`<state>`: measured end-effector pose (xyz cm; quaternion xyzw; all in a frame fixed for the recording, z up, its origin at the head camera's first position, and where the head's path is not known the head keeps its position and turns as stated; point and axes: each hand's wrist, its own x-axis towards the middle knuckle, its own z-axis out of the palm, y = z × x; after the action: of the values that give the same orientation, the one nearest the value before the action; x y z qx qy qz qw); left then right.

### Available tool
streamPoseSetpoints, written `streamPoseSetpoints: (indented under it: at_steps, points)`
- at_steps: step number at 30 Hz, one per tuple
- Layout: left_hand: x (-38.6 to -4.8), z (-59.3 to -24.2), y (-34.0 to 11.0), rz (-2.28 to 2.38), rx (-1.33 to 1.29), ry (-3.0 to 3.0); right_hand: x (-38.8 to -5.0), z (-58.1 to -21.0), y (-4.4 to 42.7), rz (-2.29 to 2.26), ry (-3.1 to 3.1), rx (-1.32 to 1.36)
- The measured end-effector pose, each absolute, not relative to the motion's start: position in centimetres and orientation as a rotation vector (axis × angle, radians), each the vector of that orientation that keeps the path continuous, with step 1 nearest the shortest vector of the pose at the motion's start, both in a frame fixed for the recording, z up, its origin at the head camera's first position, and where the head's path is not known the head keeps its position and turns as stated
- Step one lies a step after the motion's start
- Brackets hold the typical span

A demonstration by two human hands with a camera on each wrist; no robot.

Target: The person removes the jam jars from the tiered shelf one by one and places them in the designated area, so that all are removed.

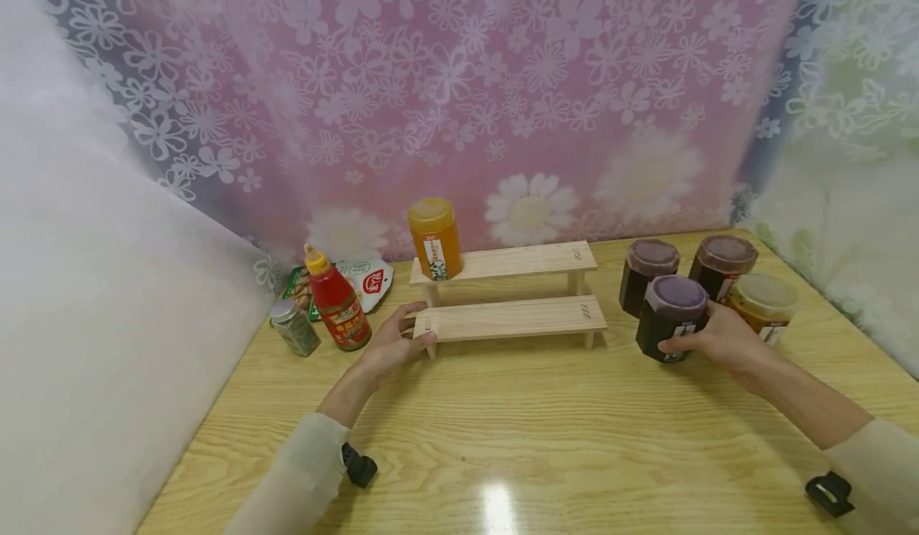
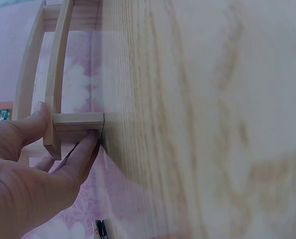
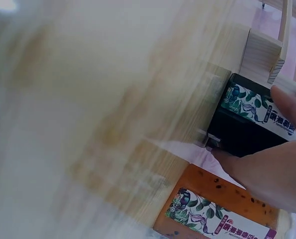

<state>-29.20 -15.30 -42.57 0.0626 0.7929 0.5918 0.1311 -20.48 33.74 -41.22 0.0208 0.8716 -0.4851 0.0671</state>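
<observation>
A two-tier wooden rack (image 1: 510,320) stands mid-table. My left hand (image 1: 391,342) grips the left end of its lower step; in the left wrist view the thumb lies on the board (image 2: 54,74) and fingers reach round the leg (image 2: 80,119). My right hand (image 1: 732,342) holds a dark jar with a purple lid (image 1: 675,300), thumb across its label (image 3: 257,110). Beside that hand is an amber jar with a pale lid (image 1: 764,300), dark specks showing inside it in the right wrist view. A yellow honey-like jar (image 1: 434,240) sits on the upper step's left end.
Two more dark jars, one (image 1: 649,268) left and one (image 1: 725,260) right, stand behind the held jar. Left of the rack are a red sauce bottle (image 1: 337,300), a small shaker jar (image 1: 294,328) and a flat packet (image 1: 369,276). A flowered curtain (image 1: 459,104) hangs behind.
</observation>
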Motion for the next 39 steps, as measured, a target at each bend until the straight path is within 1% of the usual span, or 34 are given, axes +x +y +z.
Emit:
streamPoseSetpoints:
  at_steps: [7, 14, 20, 28, 32, 39]
  points:
    - [-29.3, -42.7, -15.4, 1.719, 0.195, 2.311, -20.4, -40.9, 33.7, -1.504, 2.581, 0.031]
    - [-29.3, -42.7, -15.4, 1.741, 0.205, 2.293, -20.4, -39.7, 33.7, -1.524, 2.601, 0.017]
    - [-29.2, -42.7, -15.4, 1.739, 0.209, 2.297, -20.4, -37.6, 33.8, -1.543, 2.622, 0.009]
    - [-29.2, -42.7, -15.5, 1.744, 0.216, 2.294, -21.4, -34.4, 34.3, -1.733, 2.561, -0.140]
    - [-29.2, -42.7, -15.5, 1.746, 0.220, 2.290, -21.8, -33.2, 33.5, -1.761, 2.554, -0.200]
    - [-29.1, -42.7, -15.4, 1.743, 0.203, 2.295, -22.7, -32.1, 30.2, -1.822, 2.422, -0.287]
